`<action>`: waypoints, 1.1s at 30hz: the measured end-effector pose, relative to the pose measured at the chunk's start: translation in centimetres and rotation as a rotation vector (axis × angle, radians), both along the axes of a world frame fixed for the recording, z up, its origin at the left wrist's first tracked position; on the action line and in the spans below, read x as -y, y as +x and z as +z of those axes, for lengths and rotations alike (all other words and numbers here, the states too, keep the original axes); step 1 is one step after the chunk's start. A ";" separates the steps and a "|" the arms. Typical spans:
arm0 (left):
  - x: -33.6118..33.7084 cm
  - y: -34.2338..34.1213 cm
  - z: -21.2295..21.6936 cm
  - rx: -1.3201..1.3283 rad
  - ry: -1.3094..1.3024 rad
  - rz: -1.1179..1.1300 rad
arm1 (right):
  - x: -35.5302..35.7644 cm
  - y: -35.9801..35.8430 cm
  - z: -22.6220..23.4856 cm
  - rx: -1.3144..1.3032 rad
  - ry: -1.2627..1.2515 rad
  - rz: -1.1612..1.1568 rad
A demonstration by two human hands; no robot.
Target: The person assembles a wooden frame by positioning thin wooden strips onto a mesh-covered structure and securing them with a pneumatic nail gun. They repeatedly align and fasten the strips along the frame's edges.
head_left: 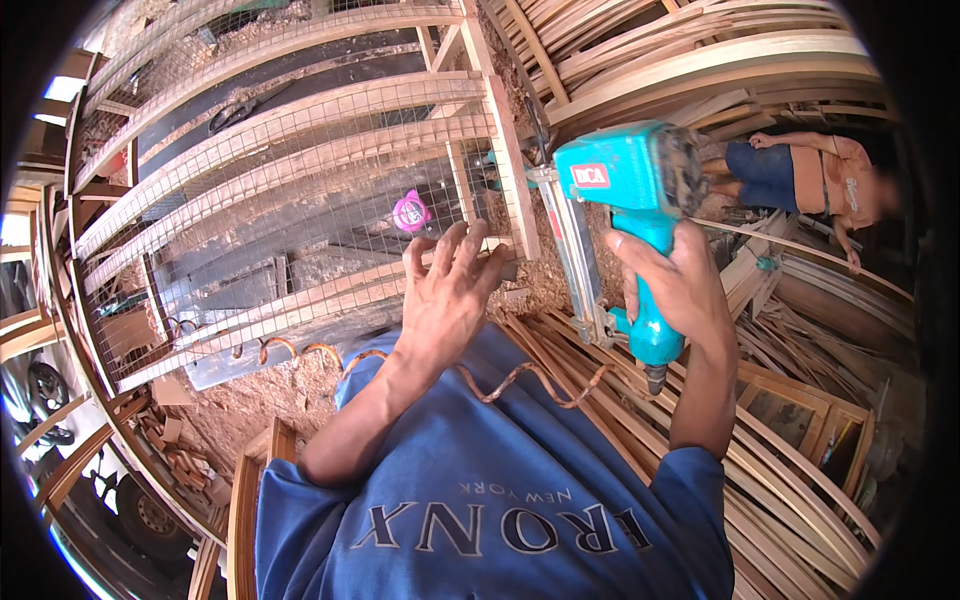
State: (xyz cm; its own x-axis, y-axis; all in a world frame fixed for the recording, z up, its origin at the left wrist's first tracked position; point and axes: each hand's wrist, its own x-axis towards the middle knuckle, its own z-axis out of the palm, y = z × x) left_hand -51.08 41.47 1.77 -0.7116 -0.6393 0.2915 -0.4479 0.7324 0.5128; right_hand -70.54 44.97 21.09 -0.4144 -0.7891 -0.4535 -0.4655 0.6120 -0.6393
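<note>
My right hand [675, 285] is closed around the grip of a teal pneumatic nail gun [620, 170], held to the right of a wooden frame. Its metal magazine [575, 255] slants down beside the handle, and the nose points left toward the frame's end rail [512, 165]. Spread and slightly bent, the fingers of my left hand [445, 290] rest at the near right corner of the frame, over the wire mesh [330, 290]. The mesh stretches across several long wooden slats [290, 110]. Whether anything lies beneath my left fingertips is hidden.
A coiled orange-brown air hose [490, 392] crosses in front of my shirt. A pink round object [411, 212] shows through the mesh. Long wood strips [780, 480] lie at right, with more timber [720, 55] behind. Another person [800, 175] stands at far right. Sawdust [255, 415] covers the ground.
</note>
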 end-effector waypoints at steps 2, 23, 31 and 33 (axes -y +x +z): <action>-0.1 0.1 -0.3 0.011 -0.008 -0.009 | -1.3 0.7 0.5 0.019 -0.042 -0.088; -0.3 -0.2 -1.1 -0.098 -0.099 0.010 | -5.0 0.6 -1.2 0.051 0.050 0.002; 0.0 -0.2 -1.2 -0.136 -0.086 0.019 | -4.5 0.9 -1.1 0.014 0.051 0.011; 0.0 -0.3 -1.2 -0.126 -0.093 0.030 | -4.3 1.2 -0.9 -0.006 0.046 0.019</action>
State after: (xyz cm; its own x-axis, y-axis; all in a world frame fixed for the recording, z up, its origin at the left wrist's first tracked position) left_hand -51.38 41.50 0.58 -0.6466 -0.6257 0.4363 -0.4068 0.7667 0.4966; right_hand -69.38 49.31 20.19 -0.4026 -0.7752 -0.4868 -0.4811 0.6316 -0.6080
